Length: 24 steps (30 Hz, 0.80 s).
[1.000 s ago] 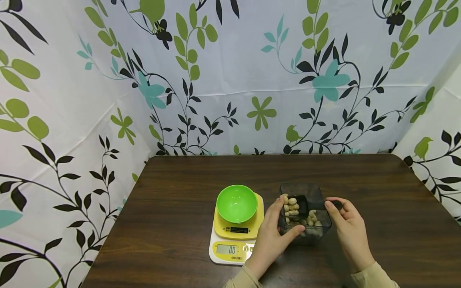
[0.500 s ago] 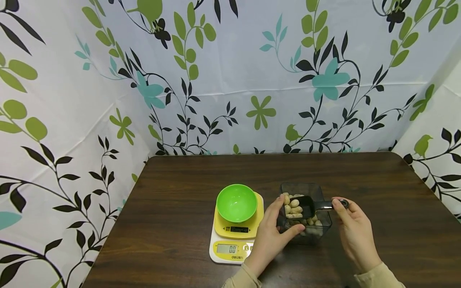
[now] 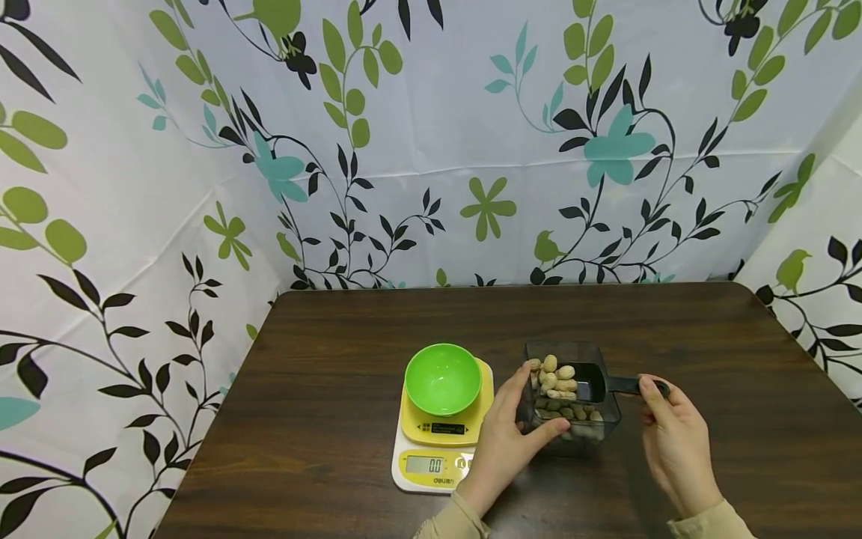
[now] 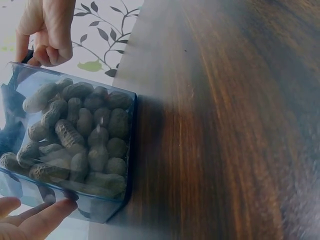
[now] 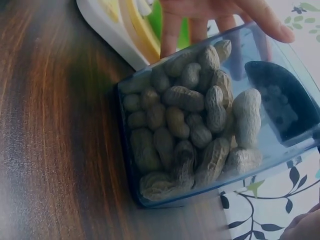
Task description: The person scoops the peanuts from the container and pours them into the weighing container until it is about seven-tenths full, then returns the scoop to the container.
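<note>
In the head view, gripping the clear box [image 3: 592, 434] on the table [image 3: 303, 419] with the left hand [image 3: 508, 430], partly covering the scale [image 3: 412, 428] under the green bowl [image 3: 442, 380]; pinching the scoop [image 3: 622, 385], loaded with peanuts [image 3: 557, 379], by its handle with the right hand [image 3: 676, 442]. From the left wrist, showing more peanuts behind the wall, before patterned cloth [image 4: 95, 30]. From the right, showing the scoop through the wall, near the scale.

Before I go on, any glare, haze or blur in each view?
Head: sharp and evenly lit, the scale display readable at 0.0; left wrist: pale haze over part of the tabletop, faint reflections on the clear wall of the box; right wrist: soft and bluish, the scoop dimmed behind the box wall, the peanuts distinguishable.
</note>
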{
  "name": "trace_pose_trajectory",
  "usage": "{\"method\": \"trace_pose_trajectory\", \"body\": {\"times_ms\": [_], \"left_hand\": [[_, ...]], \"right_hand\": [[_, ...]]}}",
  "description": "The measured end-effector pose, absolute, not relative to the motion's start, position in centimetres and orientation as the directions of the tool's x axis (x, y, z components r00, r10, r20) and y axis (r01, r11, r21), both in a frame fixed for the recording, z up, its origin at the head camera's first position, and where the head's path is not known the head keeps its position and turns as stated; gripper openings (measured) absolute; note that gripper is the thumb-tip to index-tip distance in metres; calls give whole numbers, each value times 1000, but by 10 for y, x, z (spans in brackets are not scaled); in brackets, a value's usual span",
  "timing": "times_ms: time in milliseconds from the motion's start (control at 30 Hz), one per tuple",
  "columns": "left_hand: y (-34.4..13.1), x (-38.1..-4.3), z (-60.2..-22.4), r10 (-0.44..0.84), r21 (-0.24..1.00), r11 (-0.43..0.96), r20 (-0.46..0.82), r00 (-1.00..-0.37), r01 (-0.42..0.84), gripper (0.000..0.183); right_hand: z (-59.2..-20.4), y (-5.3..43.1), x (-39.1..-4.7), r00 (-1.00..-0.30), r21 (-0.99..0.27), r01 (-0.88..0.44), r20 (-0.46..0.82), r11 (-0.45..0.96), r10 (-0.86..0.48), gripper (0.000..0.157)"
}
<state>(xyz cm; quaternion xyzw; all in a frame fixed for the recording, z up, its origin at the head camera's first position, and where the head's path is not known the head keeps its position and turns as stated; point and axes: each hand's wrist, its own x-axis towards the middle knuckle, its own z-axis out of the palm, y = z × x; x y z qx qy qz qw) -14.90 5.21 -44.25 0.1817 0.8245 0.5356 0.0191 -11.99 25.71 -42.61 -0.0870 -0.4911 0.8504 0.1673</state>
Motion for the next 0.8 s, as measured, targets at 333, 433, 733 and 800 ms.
{"method": "trace_pose_trajectory", "body": {"times_ms": [333, 433, 733, 800], "left_hand": [[50, -148, -443, 313, 895, 355, 160, -936, 272, 81], [49, -145, -440, 312, 877, 385, 171, -935, 288, 86], [37, -149, -423, 308, 844, 344, 312, -899, 411, 87], [33, -151, -419, 304, 837, 334, 339, -890, 433, 86]], "right_hand": [[-424, 258, -120, -939, -859, -173, -3, -481, 344, 11], [-419, 258, -122, -944, -855, -183, 14, -485, 331, 12], [-394, 252, -134, -949, -801, -262, 113, -539, 294, 13], [-389, 250, -137, -948, -785, -277, 130, -554, 289, 14]]}}
